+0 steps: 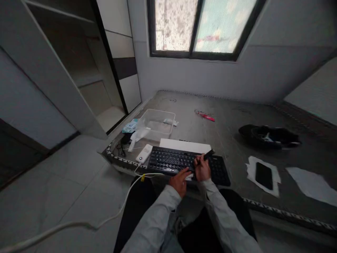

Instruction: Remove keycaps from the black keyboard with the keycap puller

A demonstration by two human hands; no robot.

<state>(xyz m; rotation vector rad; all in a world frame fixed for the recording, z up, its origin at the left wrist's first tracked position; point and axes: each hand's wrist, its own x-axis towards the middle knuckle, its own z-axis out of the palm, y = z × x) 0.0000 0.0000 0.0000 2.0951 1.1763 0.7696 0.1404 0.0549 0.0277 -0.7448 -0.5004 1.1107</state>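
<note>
The person sits at the edge of a bare mattress (231,116) with a black keyboard (181,163) lying on it right in front of them. The right hand (202,168) is over the keyboard's middle, clenched around a short dark tool (209,154) whose free end points to 2 o'clock. The left hand (180,181) lies on the keyboard's near edge with its fingers bent. I cannot tell whether it grips anything.

Just behind the keyboard, at 12 o'clock, lies a flat white box (184,144). At 10 o'clock are a white power bank (144,153) and a clear plastic tub (158,123). A white cable (123,207) runs from the mattress edge down across the floor toward 8 o'clock. At 3 o'clock a black phone (263,175) rests on a sheet of white paper (250,168).

What could go wrong, as I judge it:
- The keyboard sits close to the mattress edge on a soft surface, so a hard push from the tool could tip or slide it toward the person's lap.
- Small loose parts could drop to the floor.
- The cable trails beside the person's leg, so a shift of the foot could snag it and drag the power bank off.

No brand, label or key lettering is legible. The keys are too small and dim to read.
</note>
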